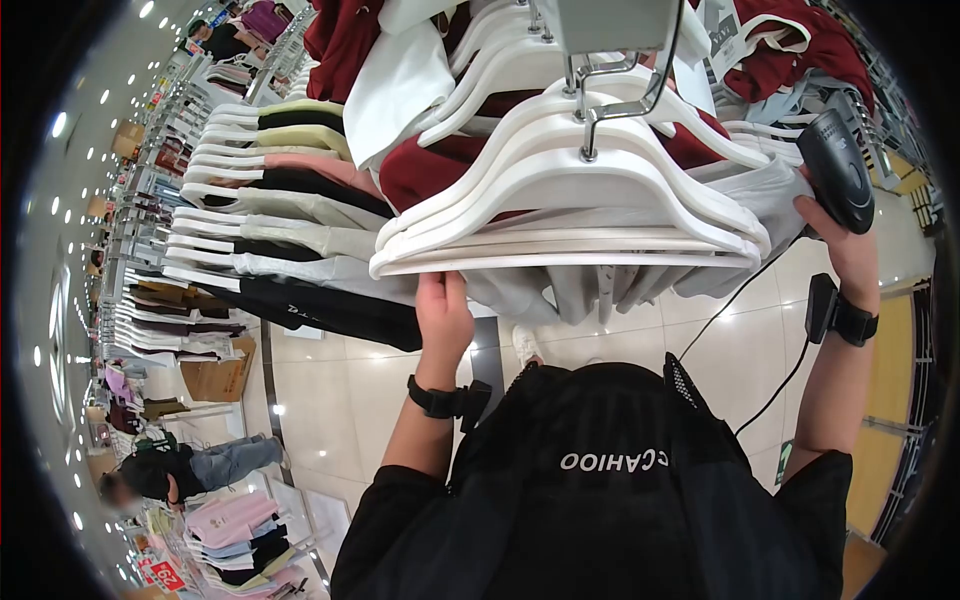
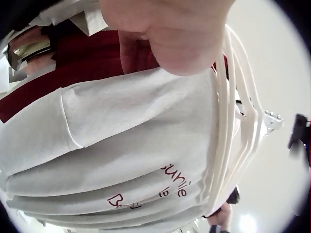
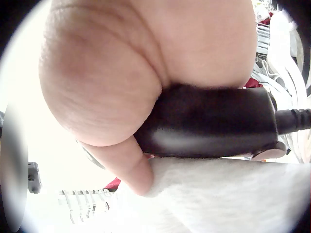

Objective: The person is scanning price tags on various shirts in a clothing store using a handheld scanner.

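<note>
My right hand (image 1: 840, 240) grips a black handheld barcode scanner (image 1: 836, 170), its fingers curled round the handle. In the right wrist view the dark scanner handle (image 3: 214, 121) runs to a ribbed cord end, and a fingertip (image 3: 141, 177) lies against pale fabric. My left hand (image 1: 445, 320) is raised to the lower bar of the front white hangers (image 1: 570, 265); its fingertips are hidden there. Light grey shirts (image 1: 570, 290) hang from these hangers. Close up, the left hand (image 2: 170, 29) lies over the grey shirts (image 2: 121, 126), beside dark red fabric (image 2: 73, 58).
A metal rack hook (image 1: 630, 110) holds the hangers. Shirts on white hangers (image 1: 300, 225) line the left side. Dark red garments (image 1: 790, 60) lie at upper right. A cardboard box (image 1: 220, 370) and a person (image 1: 190, 465) are at far left. A black cord (image 1: 720, 310) hangs beside me.
</note>
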A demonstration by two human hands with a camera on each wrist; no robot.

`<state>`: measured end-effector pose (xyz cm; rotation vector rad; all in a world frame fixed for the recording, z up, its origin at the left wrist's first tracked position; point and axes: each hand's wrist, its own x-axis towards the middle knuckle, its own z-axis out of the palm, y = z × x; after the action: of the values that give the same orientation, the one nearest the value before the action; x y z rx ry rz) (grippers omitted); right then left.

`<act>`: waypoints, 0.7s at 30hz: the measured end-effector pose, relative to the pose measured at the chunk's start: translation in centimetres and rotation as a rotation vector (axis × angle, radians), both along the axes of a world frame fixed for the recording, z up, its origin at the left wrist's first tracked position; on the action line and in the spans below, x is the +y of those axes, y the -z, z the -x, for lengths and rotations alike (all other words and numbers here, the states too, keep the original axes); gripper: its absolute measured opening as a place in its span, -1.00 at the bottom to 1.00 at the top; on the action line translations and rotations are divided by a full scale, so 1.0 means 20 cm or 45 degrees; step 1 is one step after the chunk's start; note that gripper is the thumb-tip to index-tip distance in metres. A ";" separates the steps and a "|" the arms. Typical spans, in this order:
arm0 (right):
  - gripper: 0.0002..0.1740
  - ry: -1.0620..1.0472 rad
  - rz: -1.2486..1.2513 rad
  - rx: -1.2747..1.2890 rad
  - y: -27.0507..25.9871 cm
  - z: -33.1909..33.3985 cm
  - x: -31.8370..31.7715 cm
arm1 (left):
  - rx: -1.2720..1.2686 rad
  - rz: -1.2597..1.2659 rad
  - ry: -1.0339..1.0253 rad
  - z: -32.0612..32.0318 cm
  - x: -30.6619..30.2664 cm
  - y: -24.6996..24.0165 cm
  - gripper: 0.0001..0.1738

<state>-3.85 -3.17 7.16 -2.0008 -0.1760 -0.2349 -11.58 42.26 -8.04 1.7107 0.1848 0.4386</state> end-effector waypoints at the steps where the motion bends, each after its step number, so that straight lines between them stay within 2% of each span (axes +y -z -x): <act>1: -0.48 -0.006 0.019 0.012 0.00 0.00 0.00 | -0.070 0.077 0.029 -0.02 0.01 -0.03 -0.70; 2: -0.48 -0.007 0.021 0.012 0.00 0.00 0.00 | -0.140 0.155 0.057 -0.03 0.01 -0.07 -0.67; 3: -0.48 -0.009 0.007 0.015 0.01 0.00 -0.01 | -0.217 0.443 -0.025 -0.06 -0.04 -0.10 -0.63; 6: -0.50 0.003 0.019 -0.006 0.03 -0.01 0.01 | -0.216 0.352 0.119 -0.10 0.02 -0.10 -0.58; 7: -0.50 -0.015 0.006 0.017 0.04 -0.01 0.02 | -0.334 0.306 0.098 -0.14 -0.01 -0.10 -0.59; 10: -0.49 -0.066 -0.017 0.021 0.07 0.01 0.05 | -0.297 0.303 0.023 -0.17 0.00 -0.13 -0.66; 11: -0.49 -0.040 -0.041 0.077 0.06 0.03 0.08 | -0.367 0.188 -0.075 -0.20 0.05 -0.09 -0.74; 14: -0.49 -0.020 -0.109 0.121 0.08 0.05 0.11 | -0.347 0.280 -0.057 -0.24 0.19 -0.02 -0.75; 21: -0.52 -0.027 -0.053 0.027 0.12 0.05 0.12 | -0.463 0.317 -0.076 -0.19 0.11 -0.15 -0.74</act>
<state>-4.87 -0.70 4.85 -1.9585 -0.1772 -0.2020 -7.78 44.46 -5.00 1.3593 0.0240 0.7311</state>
